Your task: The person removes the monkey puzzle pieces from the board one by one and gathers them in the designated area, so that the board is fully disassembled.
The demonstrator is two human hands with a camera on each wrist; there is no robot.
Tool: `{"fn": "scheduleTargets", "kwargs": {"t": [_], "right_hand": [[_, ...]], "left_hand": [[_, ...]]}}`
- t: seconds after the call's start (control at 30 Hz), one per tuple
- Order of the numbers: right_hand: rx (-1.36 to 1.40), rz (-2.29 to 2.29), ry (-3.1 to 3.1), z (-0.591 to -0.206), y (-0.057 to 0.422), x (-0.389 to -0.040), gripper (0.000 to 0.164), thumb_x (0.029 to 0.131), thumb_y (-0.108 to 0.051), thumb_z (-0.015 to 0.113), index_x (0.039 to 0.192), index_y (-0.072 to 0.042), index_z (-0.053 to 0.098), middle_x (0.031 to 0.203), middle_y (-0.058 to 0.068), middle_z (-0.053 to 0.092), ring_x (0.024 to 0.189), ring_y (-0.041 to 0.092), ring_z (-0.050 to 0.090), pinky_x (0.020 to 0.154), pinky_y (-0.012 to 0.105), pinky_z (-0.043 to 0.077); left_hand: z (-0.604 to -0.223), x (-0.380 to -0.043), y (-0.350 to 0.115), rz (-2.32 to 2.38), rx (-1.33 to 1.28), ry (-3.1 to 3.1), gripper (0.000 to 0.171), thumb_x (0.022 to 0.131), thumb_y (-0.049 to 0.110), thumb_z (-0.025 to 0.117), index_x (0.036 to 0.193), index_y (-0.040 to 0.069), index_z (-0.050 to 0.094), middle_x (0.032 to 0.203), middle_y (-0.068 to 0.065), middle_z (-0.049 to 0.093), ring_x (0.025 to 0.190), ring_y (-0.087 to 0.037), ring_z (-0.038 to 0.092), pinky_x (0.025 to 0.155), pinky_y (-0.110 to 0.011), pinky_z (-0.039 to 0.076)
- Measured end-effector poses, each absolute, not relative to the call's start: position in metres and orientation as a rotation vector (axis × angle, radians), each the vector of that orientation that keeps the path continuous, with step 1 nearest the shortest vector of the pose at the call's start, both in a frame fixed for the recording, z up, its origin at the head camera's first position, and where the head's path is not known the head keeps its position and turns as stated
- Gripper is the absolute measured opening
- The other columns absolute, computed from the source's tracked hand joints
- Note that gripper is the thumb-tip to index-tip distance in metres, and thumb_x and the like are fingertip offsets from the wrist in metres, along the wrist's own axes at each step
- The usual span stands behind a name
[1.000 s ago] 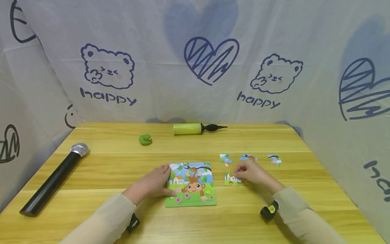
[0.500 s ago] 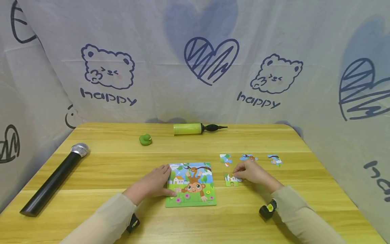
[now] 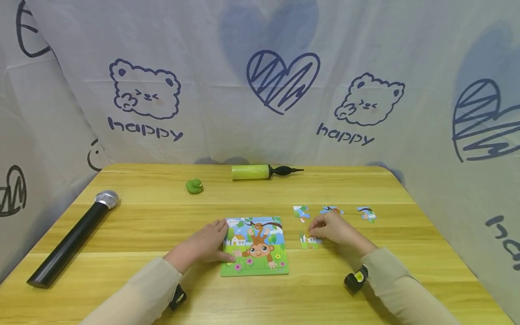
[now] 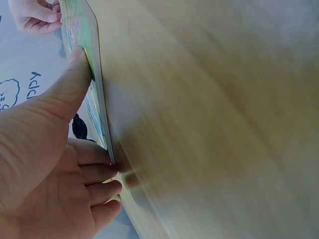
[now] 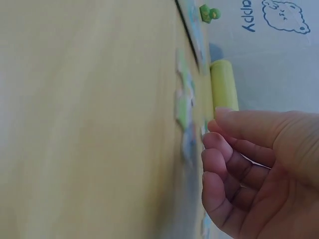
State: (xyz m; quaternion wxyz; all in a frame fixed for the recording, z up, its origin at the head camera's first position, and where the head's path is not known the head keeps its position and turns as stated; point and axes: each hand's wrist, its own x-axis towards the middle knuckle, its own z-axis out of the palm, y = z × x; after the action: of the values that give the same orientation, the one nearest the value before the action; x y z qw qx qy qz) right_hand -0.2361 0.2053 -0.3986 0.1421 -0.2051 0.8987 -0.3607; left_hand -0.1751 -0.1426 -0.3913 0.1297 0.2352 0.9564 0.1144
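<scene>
A: What's the biggest thing?
B: A white cloth (image 3: pixel 211 45) with hearts and bears on it. It hangs behind a wooden table (image 3: pixel 154 216).

A: And on the table?
B: A long black microphone (image 3: pixel 75 241) lies far to the left. Next is a square monkey board (image 3: pixel 255 246), flat in the near middle.

A: What are the hands doing?
B: They are apart. The left hand (image 3: pixel 207 241) rests on the board's left side, thumb on top, fingers long and loose by the edge. I think that's good, since it helps stop sliding. The right hand (image 3: pixel 335 229) is past the board's right side, thumb and finger tips close together.

A: Smaller things?
B: A yellow-green pump (image 3: pixel 250 172) and a green duck (image 3: pixel 194 186), both at the back, out of the way.

A: And the tiny bits?
B: The house piece (image 3: pixel 310 243) is right at the right hand's tips. I cannot tell if they pinch it. Beyond it lie a leafy piece (image 3: pixel 300 211), a tail piece (image 3: pixel 331 210) and a branch piece (image 3: pixel 366 212).

A: How does the right hand do well?
B: Pinch softly by the sides, peek at the board's picture, and turn slowly until shapes match. Pushing hard could make bits skid, I think.
</scene>
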Motion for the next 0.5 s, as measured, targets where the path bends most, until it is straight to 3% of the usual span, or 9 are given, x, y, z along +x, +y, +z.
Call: {"fn": "scheduleTargets", "kwargs": {"t": [0.23, 0.5], "right_hand": [[-0.639, -1.07, 2.566, -0.392, 0.186, -0.233, 0.014, 0.087, -0.015, 0.064, 0.096, -0.005, 0.067, 0.082, 0.001, 0.06, 0.072, 0.018, 0.058, 0.059, 0.031, 0.05], [-0.8, -1.037, 2.523, -0.389, 0.146, -0.228, 0.016, 0.087, -0.01, 0.064, 0.101, -0.002, 0.066, 0.08, -0.002, 0.059, 0.072, 0.014, 0.055, 0.062, 0.028, 0.049]], "left_hand": [[-0.392, -0.176, -0.142, 0.329, 0.678, 2.78, 0.092, 0.08, 0.047, 0.066, 0.136, -0.015, 0.028, 0.143, -0.03, 0.022, 0.132, -0.042, 0.021, 0.108, -0.047, 0.019], [-0.392, -0.176, -0.142, 0.336, 0.683, 2.778, 0.092, 0.08, 0.047, 0.066, 0.136, -0.016, 0.028, 0.143, -0.031, 0.023, 0.131, -0.043, 0.021, 0.108, -0.047, 0.019]]}}
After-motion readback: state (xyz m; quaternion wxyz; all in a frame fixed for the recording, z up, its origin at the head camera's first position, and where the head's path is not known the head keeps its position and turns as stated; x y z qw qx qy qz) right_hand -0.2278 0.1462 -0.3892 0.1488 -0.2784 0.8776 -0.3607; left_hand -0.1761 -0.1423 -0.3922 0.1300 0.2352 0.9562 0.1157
